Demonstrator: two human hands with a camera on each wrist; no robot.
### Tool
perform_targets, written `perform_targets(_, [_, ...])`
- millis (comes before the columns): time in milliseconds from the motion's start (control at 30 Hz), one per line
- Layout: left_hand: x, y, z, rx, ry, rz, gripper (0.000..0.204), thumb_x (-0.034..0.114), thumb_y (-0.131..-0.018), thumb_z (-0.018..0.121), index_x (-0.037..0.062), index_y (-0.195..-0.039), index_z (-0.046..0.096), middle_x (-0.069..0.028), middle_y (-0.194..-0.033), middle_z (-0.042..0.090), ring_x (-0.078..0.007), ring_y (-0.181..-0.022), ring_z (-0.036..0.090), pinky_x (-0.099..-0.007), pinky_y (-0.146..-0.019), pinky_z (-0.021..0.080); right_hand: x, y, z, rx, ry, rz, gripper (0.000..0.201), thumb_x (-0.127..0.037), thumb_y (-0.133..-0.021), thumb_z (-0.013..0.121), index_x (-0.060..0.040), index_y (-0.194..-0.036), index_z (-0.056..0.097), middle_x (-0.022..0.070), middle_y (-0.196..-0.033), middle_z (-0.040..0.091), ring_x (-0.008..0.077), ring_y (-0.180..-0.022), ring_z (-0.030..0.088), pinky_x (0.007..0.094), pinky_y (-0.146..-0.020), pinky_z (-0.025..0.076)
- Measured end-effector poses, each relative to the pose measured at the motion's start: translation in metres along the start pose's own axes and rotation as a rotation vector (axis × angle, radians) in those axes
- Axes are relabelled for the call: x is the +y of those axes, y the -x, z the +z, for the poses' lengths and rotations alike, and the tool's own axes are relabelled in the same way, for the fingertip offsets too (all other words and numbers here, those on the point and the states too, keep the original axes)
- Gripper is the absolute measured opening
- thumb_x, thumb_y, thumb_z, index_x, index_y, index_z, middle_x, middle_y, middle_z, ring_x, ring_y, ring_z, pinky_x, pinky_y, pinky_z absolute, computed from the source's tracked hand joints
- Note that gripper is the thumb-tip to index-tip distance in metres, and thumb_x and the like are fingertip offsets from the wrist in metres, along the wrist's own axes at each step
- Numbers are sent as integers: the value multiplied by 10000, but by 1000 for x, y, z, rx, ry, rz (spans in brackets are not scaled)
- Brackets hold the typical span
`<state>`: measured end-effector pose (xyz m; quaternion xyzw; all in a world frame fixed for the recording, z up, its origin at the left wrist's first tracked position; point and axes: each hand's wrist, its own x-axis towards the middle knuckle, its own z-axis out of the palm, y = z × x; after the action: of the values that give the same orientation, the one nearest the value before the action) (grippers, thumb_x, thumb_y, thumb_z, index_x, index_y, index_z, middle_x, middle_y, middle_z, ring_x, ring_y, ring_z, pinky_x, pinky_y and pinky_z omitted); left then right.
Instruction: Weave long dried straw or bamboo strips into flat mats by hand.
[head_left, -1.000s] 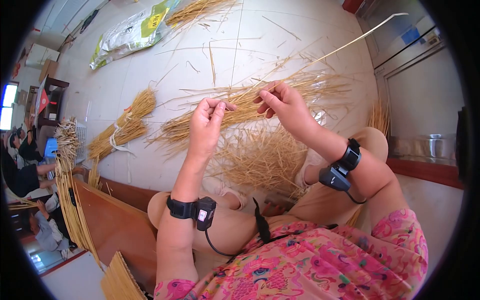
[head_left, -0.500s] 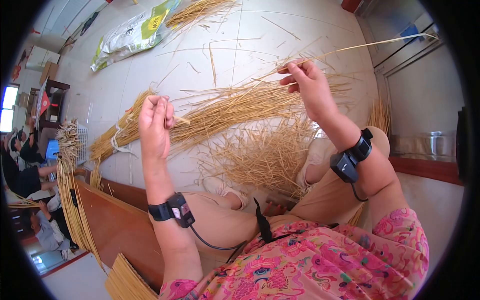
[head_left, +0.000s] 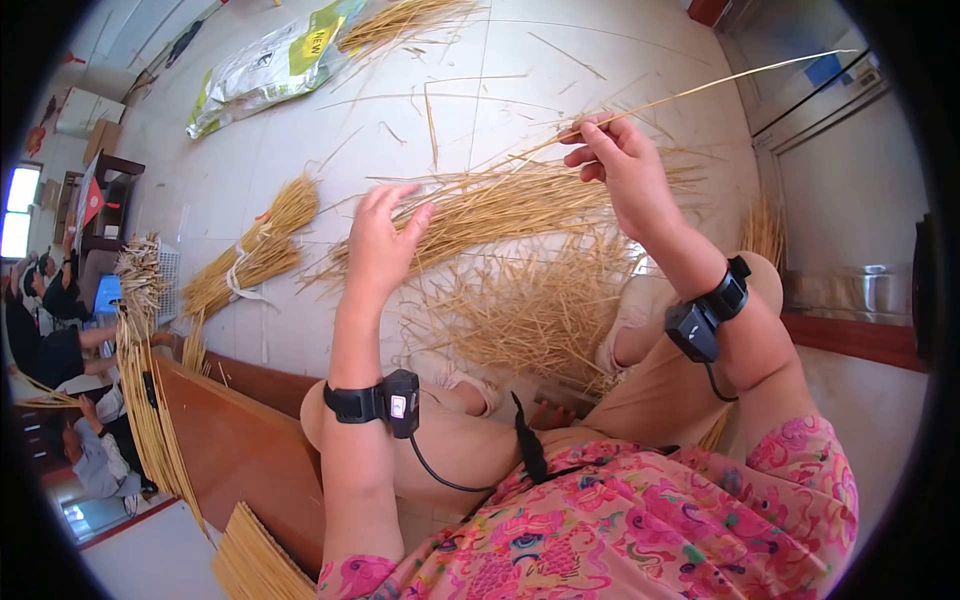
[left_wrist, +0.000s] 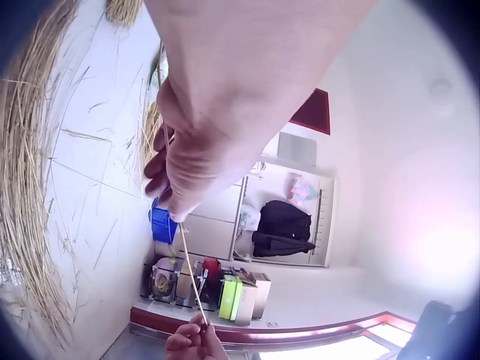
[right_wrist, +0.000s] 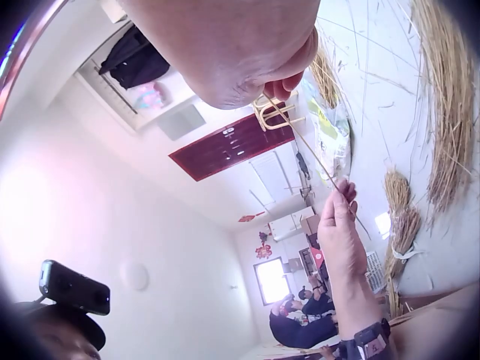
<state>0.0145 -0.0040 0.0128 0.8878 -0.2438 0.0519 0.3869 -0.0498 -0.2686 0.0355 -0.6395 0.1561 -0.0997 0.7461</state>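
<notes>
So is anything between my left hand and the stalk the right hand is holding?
Nothing visible. The right hand pinches the long stalk, and the left hand already reaches its lower end. Whether it grips the stalk is unclear. The straw pile lies on the floor beneath.

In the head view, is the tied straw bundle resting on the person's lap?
No, the tied straw bundle lies on the tiled floor, left of the left hand.

Pale tiled floor (head_left: 300,140) in bright daylight, dark red door (right_wrist: 225,146), steel cabinet (head_left: 850,170) at right.
</notes>
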Motion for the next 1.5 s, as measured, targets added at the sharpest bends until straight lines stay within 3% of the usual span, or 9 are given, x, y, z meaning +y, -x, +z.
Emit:
perform_targets(33, [-3,1,0,-112,153,-102,191,137,-825,645,12,-969,667,-78,-874,662,-127,-745,610,-252,-691,485,0,0,-1,-11,-15,-1,209,-188,-950,473,8,-992,528,88,-946,639,128,-768,593,241,-638,453])
perform_targets(133, [1,4,1,-226,412,-390,204,122,-843,646,-17,-992,660,-63,-870,675,-91,-786,605,-233,-749,468,-4,-2,0,-12,-42,-8,207,-189,-950,475,4,-997,534,86,-945,639,127,-768,593,238,-640,455])
perform_targets(333, [5,9,6,-321,557,-374,210,115,-852,634,-34,-997,659,-70,-819,667,-95,-777,603,-215,-732,472,-4,1,2,-66,30,35,202,-188,-951,475,-1,-995,539,79,-929,640,122,-767,594,236,-643,460])
perform_targets(533, [3,8,1,-289,829,-558,178,121,-861,622,-7,-983,642,-46,-822,650,-79,-737,575,-205,-700,459,-1,-2,-1,-81,10,10,199,-190,-961,450,-12,-981,538,76,-918,639,117,-764,589,244,-657,463])
perform_targets(733, [2,7,-2,-279,821,-570,187,135,-877,601,4,-1007,628,-9,-808,621,-52,-720,532,-187,-679,434,-6,0,0,-73,18,6,198,-189,-966,435,-19,-971,537,70,-917,640,114,-776,587,245,-664,460])
perform_targets(1033, [4,8,-6,-449,740,-510,185,97,-876,589,-11,-1022,625,-8,-825,623,-62,-736,537,-199,-713,449,-9,-3,-6,-48,52,-23,195,-189,-967,426,-29,-974,537,62,-923,640,113,-786,585,239,-658,450])
perform_targets(1233, [-8,6,-4,-203,686,-565,131,113,-876,591,1,-930,631,-14,-796,623,-70,-717,540,-214,-677,450,-9,-5,-8,-6,59,-64,189,-177,-964,430,-18,-973,532,66,-914,636,111,-778,586,233,-646,451])
perform_targets(1433, [-23,6,-15,81,-318,-479,117,77,-846,606,-3,-921,647,-30,-750,636,-91,-673,559,-240,-617,446,-19,-12,-20,122,111,-167,177,-158,-958,436,-11,-972,534,70,-901,633,110,-733,593,220,-603,450])
perform_targets(1500, [-22,5,-26,-69,106,-472,113,74,-837,616,3,-915,655,-20,-750,636,-82,-684,558,-230,-619,440,-22,-14,-24,154,122,-185,179,-157,-957,439,-9,-972,538,72,-901,634,109,-728,595,220,-596,451])
